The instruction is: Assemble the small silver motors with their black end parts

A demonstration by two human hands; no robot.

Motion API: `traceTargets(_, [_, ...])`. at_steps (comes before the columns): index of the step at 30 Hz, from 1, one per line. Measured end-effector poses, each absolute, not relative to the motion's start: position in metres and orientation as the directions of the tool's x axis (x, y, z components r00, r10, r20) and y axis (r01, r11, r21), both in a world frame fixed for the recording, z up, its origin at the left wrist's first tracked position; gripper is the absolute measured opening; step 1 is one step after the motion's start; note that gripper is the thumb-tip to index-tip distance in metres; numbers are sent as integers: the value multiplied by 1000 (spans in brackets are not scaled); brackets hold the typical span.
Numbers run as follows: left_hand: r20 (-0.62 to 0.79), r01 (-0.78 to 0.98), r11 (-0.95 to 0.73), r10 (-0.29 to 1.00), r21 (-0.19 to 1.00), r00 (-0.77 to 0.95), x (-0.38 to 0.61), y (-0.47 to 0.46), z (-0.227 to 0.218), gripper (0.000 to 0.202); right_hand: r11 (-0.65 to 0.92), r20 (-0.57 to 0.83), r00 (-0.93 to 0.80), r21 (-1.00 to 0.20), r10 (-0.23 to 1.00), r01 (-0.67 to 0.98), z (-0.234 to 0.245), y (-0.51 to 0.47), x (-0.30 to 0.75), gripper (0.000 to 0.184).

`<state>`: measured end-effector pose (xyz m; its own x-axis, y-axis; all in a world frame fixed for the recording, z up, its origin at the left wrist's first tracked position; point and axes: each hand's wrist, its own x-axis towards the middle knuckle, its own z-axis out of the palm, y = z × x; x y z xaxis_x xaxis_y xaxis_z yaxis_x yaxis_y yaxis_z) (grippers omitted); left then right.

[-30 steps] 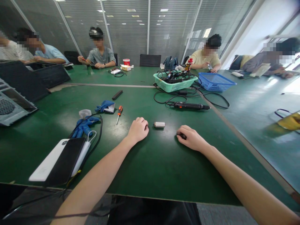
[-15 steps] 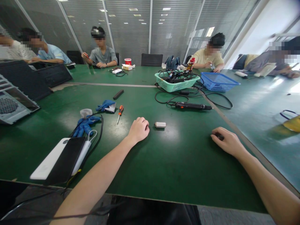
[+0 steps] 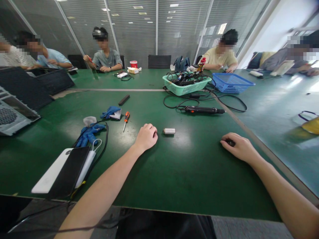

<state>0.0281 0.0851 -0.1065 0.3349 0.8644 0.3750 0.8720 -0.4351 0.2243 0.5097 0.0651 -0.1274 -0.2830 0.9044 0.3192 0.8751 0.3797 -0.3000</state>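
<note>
My left hand rests on the green table with its fingers curled under; what lies inside the curl, if anything, is hidden. Just right of it, apart from the fingers, a small silvery metal cylinder lies on its side. Further right, my right hand rests on the tabletop with its fingers bent round a small dark thing, mostly covered and too unclear to name. An orange-handled screwdriver lies beyond my left hand to the left.
Blue gloves, a phone and a cable are at left. A black electric screwdriver lies ahead, before a green basket of tools and a blue basket. A computer case stands far left. Several people sit around.
The view has shifted a little. My right hand has edged slightly left, still curled round the dark thing. My left hand and the cylinder look unmoved on the table.
</note>
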Motion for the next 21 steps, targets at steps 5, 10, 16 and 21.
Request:
traceTargets(5, [380,872,-439,861,219,337,28,85,-106,12,386,319,-292,-289,902,876,-127,65,509,26])
traceTargets(10, [377,872,-437,863,222,337,28,84,-104,13,385,322,-290,-286,901,877,-126,65,509,24])
traceTargets(16, [375,872,-439,862,217,341,27,85,-106,13,350,335,-257,-254,906,902,-129,66,510,21])
traceTargets(21, [373,876,-434,864,211,338,28,85,-107,13,318,356,-231,-209,905,925,-130,67,510,14])
